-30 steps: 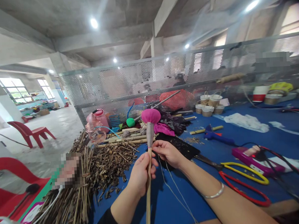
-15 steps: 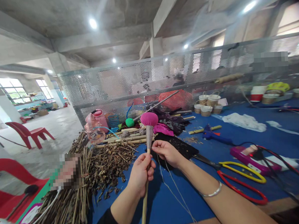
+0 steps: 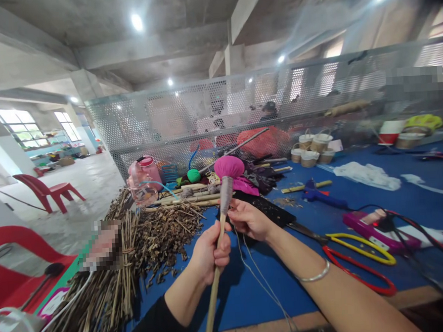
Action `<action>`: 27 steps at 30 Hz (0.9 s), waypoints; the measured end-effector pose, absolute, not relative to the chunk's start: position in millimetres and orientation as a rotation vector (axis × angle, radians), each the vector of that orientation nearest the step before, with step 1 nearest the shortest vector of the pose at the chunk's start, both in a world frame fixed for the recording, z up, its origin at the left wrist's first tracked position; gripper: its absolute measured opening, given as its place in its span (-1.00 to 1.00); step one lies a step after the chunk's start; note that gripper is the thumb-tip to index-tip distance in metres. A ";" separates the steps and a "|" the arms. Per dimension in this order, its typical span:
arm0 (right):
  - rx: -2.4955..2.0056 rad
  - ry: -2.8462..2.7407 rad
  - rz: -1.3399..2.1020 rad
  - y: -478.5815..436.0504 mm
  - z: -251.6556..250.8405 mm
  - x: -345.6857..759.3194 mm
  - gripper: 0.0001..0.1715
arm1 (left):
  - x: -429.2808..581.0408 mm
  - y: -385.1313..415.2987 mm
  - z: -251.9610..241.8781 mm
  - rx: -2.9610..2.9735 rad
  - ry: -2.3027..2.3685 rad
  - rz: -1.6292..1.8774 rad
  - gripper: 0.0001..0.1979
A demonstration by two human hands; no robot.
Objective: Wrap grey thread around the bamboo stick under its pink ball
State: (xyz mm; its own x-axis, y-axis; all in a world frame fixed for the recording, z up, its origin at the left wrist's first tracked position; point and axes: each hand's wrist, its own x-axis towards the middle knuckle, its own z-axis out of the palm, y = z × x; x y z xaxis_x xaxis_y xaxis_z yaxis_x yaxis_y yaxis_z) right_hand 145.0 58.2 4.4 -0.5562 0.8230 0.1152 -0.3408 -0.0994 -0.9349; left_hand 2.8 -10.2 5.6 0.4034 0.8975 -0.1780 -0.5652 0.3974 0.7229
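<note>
Two hands work side by side on a stick with a magenta padded ball head.
Above a blue tabletop (image 3: 247, 306), the left hand (image 3: 213, 253) clamps the wooden stick (image 3: 213, 305) below its gray-wrapped neck (image 3: 226, 193); the magenta ball (image 3: 229, 168) tops it. The right hand (image 3: 251, 219), fingertips drawn together beside the neck, pinches pale thread (image 3: 262, 279) that dangles in two strands.

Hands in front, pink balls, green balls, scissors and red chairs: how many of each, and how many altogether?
Hands: 2, left hand and right hand
Pink ball: 1
Green ball: 1
Scissors: 1
Red chairs: 2, near chair and far chair
Total: 7
</note>
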 end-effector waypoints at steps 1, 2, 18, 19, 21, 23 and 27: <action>-0.559 -1.326 1.779 58.3 4.3 146.8 -0.50 | 1.7 -9.3 5.3 0.596 0.571 0.951 -0.73; -0.552 -1.318 1.779 58.6 3.8 148.4 -0.50 | 0.7 -8.2 4.5 0.567 0.527 0.905 -0.75; -0.481 -1.261 1.730 54.7 10.8 150.4 -0.63 | 10.5 -11.2 0.7 0.621 0.489 0.923 -0.73; -0.495 -1.262 1.724 54.7 10.4 150.0 -0.63 | 12.2 -12.6 1.0 0.671 0.538 0.953 -0.71; -0.518 -1.271 1.722 55.4 8.8 149.2 -0.63 | 15.2 -15.0 1.1 0.777 0.619 1.027 -0.65; -0.536 -1.277 1.726 56.5 6.8 148.7 -0.63 | 17.7 -15.9 -0.3 0.894 0.696 1.112 -0.62; -0.576 -1.266 1.705 59.1 2.9 148.7 -0.63 | 20.0 -12.6 -6.9 1.123 0.953 1.232 -0.62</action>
